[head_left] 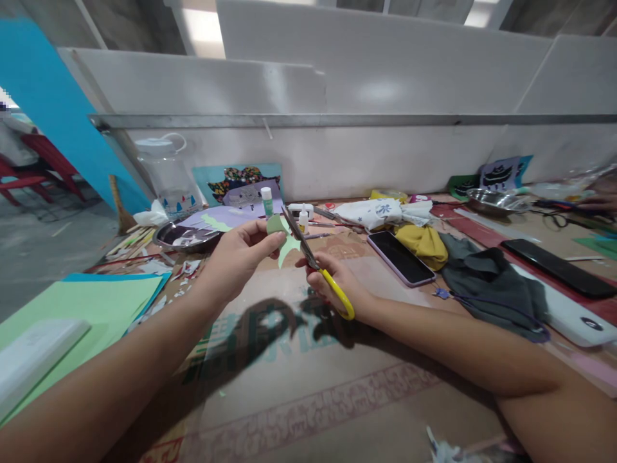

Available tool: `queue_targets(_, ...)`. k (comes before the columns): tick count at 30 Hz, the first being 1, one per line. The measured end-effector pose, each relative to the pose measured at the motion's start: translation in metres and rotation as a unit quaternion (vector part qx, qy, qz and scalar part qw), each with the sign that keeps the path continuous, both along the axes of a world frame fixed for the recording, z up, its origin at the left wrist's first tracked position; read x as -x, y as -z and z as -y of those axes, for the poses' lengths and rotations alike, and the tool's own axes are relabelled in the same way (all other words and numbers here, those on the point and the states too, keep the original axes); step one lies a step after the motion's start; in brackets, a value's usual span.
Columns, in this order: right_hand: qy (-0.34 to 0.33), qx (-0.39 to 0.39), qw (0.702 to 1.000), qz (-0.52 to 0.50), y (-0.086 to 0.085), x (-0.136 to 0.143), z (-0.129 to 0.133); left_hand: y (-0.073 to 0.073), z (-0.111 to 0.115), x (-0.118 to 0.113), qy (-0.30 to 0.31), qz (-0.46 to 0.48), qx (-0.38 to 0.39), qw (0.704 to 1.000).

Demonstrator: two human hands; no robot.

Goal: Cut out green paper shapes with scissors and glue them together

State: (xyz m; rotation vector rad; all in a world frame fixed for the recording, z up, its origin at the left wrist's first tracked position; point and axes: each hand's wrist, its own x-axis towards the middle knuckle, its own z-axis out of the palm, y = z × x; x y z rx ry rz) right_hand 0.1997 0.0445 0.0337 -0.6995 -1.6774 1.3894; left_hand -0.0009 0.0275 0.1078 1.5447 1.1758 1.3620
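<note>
Between thumb and fingers, my left hand pinches a small piece of light green paper above the cardboard-covered table. My right hand grips scissors with yellow handles, their metal blades pointing up and away from me. The blades are right beside the green paper and overlap it in view; whether they touch it I cannot tell. Behind the paper stand a glue stick with a white cap and a small white bottle.
At left, a white box-like object lies on green paper sheets. A metal bowl and a clear water bottle are behind them. To the right are a phone, dark grey cloth and a black phone-like object. Another person's hand shows far right.
</note>
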Motion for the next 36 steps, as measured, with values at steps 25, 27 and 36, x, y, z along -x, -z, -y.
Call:
queue_targets(25,-0.036,-0.011,0.999,0.022,-0.003,-0.001,0.004,-0.002,-0.001,0.006,-0.021,-0.011,-0.02,1.0)
queue_targets(27,-0.032,-0.011,0.999,0.024,-0.005,-0.001,0.005,-0.003,-0.001,0.005,-0.028,-0.01,-0.016,0.999)
queue_targets(36,-0.017,0.006,0.999,0.029,-0.009,0.0,0.005,-0.006,0.002,0.004,-0.041,-0.012,-0.01,0.999)
